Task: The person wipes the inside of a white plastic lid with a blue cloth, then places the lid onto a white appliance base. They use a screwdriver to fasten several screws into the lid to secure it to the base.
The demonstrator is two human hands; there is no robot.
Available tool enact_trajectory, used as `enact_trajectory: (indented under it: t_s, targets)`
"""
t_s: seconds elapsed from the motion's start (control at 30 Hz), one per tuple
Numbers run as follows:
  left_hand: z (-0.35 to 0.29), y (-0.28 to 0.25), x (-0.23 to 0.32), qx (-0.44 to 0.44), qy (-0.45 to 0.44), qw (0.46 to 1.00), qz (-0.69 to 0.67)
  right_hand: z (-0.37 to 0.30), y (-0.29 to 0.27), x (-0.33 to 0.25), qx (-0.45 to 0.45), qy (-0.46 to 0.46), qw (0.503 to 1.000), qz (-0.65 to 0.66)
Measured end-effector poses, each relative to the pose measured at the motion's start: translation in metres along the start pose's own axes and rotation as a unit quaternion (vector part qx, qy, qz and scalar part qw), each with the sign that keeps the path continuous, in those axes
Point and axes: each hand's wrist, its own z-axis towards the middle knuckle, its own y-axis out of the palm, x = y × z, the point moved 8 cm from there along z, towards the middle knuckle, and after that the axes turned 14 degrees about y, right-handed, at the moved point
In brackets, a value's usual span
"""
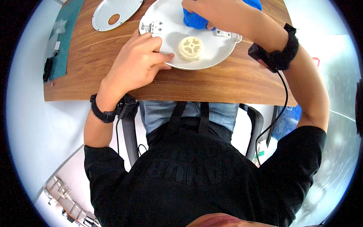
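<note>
A white, shallow round plastic cover (pixel 216 56) lies near the front of the wooden table, its far edge cut off by the top of the view. My left hand (pixel 138 56) grips its left rim, with fingertips lying over the near edge. Inside the cover stands a cream-coloured round hub (pixel 190 47) with a spoked top. Small white fittings, one of them a bracket with metal parts (pixel 152 27), sit toward its sides. My right hand (pixel 217 10) is closed on a blue cloth (pixel 193 19) and presses it into the far right of the cover.
A flat white disc (pixel 128 8) with a round hole lies at the far left of the wooden table (pixel 189 89). A green mat (pixel 70 41) covers the left edge, with a black object (pixel 48 69) on it. A cable (pixel 281 102) hangs from my right wrist strap.
</note>
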Motion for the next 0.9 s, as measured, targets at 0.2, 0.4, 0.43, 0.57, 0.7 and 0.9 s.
enact_trajectory:
  t_s: [0.2,0.4,0.43,0.57,0.7,0.9]
  targets:
    - [-0.004,0.001,0.002,0.019,0.007,1.0,0.001,-0.012,-0.003,-0.016,0.019,-0.05,0.998,0.033]
    - [-0.002,0.0,-0.003,0.012,0.007,1.0,-0.025,-0.005,-0.002,-0.001,0.018,0.025,1.0,-0.004]
    - [-0.002,0.0,-0.003,0.01,0.003,0.999,-0.033,-0.003,-0.002,0.002,0.029,0.036,0.999,-0.024]
    - [0.001,-0.003,0.002,0.007,0.011,1.0,-0.024,0.003,-0.017,0.008,0.012,0.062,0.997,0.036]
    - [-0.002,0.001,0.003,0.006,-0.007,1.0,-0.02,-0.005,-0.066,0.011,0.082,0.059,0.992,0.079]
    - [-0.004,0.003,0.001,0.016,0.004,1.0,-0.02,-0.029,-0.038,0.035,0.012,0.065,0.997,-0.049]
